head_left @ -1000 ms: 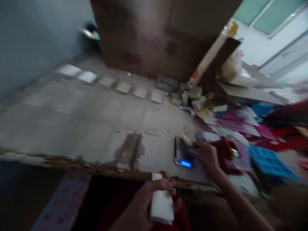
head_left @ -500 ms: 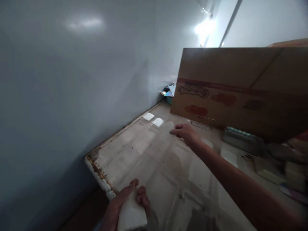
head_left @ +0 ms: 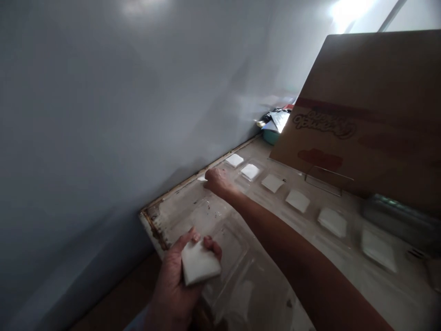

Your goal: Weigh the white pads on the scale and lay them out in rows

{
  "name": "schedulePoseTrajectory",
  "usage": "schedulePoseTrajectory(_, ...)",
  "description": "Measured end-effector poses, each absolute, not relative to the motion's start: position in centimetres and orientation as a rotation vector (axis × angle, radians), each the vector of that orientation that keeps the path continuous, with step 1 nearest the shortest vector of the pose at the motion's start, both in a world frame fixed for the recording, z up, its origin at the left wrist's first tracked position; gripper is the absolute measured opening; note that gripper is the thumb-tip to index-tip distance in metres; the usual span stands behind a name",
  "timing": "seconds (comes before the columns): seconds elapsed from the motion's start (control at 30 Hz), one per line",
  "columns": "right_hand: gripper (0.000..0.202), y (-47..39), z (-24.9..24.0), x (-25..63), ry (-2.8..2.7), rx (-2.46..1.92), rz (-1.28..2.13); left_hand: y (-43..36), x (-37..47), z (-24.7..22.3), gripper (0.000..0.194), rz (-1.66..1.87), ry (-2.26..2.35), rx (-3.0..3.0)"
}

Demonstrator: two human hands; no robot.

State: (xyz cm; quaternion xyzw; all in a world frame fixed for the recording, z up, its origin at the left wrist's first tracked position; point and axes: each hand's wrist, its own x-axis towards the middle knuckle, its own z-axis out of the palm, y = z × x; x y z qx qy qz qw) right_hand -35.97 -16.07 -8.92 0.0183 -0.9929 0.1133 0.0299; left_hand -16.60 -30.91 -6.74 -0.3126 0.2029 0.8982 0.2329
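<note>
While a white square pad (head_left: 200,265) is gripped by the left hand (head_left: 174,276) over the worn pale tabletop (head_left: 179,211), a white piece (head_left: 201,178) near the smooth grey wall (head_left: 103,115) is partly hidden by the right hand (head_left: 218,182), its finger grip indiscernible; six white squares (head_left: 298,201) are lined before brown cardboard (head_left: 365,78).

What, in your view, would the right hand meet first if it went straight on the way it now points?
The right hand would probably first meet the white piece just ahead, if not already touching it, then the grey wall; depth is hard to judge.
</note>
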Motion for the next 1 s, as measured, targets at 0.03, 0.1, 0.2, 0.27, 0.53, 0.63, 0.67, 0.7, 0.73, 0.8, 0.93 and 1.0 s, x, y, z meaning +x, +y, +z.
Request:
schedulePoseTrajectory(0.03,0.030,-16.1,-8.5,-35.2,-3.047,0.070,0.393,-30.9,-16.5,-6.6,0.013,2.458,0.540,-0.871)
schedulePoseTrajectory(0.1,0.034,-15.6,-7.1,-33.1,-3.007,0.070,0.462,-31.0,-16.0,-6.3,0.016,2.417,0.486,-0.887)
schedulePoseTrajectory(0.2,0.037,-14.2,-4.1,-27.4,-2.908,0.040,0.637,-31.1,-14.7,-5.9,0.020,2.378,0.390,-0.852)
schedulePoseTrajectory(0.27,0.034,-13.4,-2.1,-21.6,-2.796,0.093,1.030,-30.8,-13.6,-5.8,0.023,2.335,0.345,-0.827)
schedulePoseTrajectory(0.53,0.048,-12.1,-1.1,-0.2,-2.728,0.024,1.656,-26.3,-7.0,-5.5,0.028,1.975,0.459,-0.679)
schedulePoseTrajectory(0.63,0.044,-10.8,-2.1,3.7,-2.684,-0.098,1.695,-24.4,-3.9,-4.9,0.029,1.867,0.511,-0.615)
schedulePoseTrajectory(0.67,0.042,-10.3,-2.3,4.9,-2.662,-0.136,1.717,-23.8,-2.9,-4.7,0.029,1.842,0.523,-0.601)
schedulePoseTrajectory(0.7,0.041,-9.8,-2.4,6.0,-2.648,-0.177,1.734,-23.2,-2.0,-4.7,0.029,1.822,0.533,-0.590)
schedulePoseTrajectory(0.73,0.041,-9.2,-2.5,7.1,-2.638,-0.217,1.747,-22.7,-1.1,-4.6,0.028,1.808,0.543,-0.583)
schedulePoseTrajectory(0.8,0.041,-8.3,-2.6,9.1,-2.621,-0.288,1.780,-21.7,0.5,-4.7,0.027,1.790,0.566,-0.578)
schedulePoseTrajectory(0.93,0.041,-6.5,-3.1,12.2,-2.532,-0.336,1.856,-19.7,3.1,-5.1,0.025,1.777,0.586,-0.574)
schedulePoseTrajectory(1.0,0.035,-5.8,-3.4,13.4,-2.491,-0.304,1.879,-18.8,4.1,-5.3,0.020,1.766,0.577,-0.555)
